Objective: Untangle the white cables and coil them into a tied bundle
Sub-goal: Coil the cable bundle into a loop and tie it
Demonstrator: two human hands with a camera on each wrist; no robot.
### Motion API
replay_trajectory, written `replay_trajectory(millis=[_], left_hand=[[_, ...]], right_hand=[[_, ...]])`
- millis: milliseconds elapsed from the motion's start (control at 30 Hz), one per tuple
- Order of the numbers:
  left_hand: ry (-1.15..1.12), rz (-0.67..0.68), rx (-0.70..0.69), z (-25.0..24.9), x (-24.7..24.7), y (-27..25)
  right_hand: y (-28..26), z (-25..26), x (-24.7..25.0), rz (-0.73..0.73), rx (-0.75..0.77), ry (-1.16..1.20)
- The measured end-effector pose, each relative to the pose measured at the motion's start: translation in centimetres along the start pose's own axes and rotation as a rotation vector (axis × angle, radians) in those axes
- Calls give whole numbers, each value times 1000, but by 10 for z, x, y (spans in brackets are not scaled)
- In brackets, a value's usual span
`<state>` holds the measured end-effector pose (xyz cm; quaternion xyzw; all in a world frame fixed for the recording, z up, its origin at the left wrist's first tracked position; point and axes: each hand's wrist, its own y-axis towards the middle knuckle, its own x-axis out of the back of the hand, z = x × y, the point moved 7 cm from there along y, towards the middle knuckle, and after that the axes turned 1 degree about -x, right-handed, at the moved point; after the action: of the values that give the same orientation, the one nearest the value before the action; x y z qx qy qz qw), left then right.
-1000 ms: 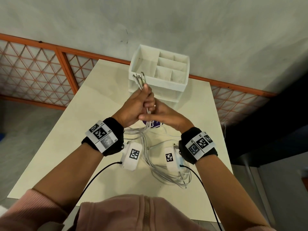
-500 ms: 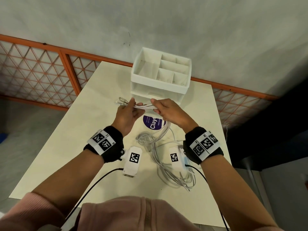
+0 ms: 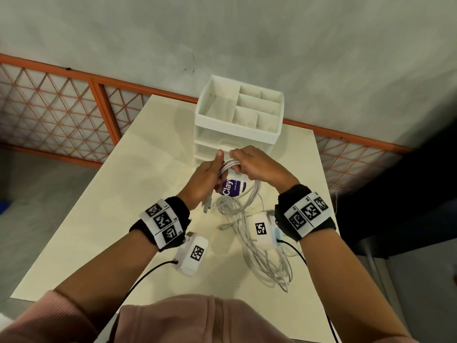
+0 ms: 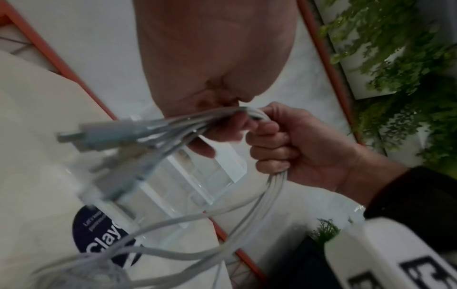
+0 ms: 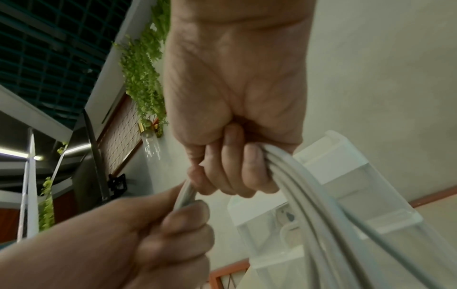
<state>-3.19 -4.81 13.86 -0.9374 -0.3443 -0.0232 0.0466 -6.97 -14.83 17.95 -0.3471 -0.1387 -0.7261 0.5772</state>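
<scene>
Both hands, left hand (image 3: 206,178) and right hand (image 3: 256,167), grip white cables (image 3: 249,194); connectors apparently dangle below left.

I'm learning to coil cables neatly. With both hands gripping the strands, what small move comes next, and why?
Probably the right hand draws another length up from the loose pile on the table and folds it toward the left hand. Both hands grip the white cables close together, with the plug ends hanging below the left hand, and most of the cable lies uncoiled.

Both forearms extend forward, wrists near each other. The left hand (image 3: 206,178) is fisted, thumb up, gripping the white cables (image 3: 230,164). The right hand (image 3: 254,167), knuckles up, grips them just beside it.
</scene>
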Motion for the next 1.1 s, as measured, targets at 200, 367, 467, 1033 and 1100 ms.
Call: replay_trajectory(millis=[200,367,467,1033,1100], left_hand=[[-153,250,17,-5,-10,-8],[-152,173,-88,-29,8,3],[-208,121,-93,-26,16,5],[-156,26,-232,-23,-1,11],[-168,25,-239,-23,-2,12]], right_hand=[[-4,-15,15,9,6,192],[-11,-37,-18,170,56,617],[-8,-42,-25,148,11,650],[-4,-15,-24,-163,-85,610],[-4,-12,-29,-143,-104,605]])
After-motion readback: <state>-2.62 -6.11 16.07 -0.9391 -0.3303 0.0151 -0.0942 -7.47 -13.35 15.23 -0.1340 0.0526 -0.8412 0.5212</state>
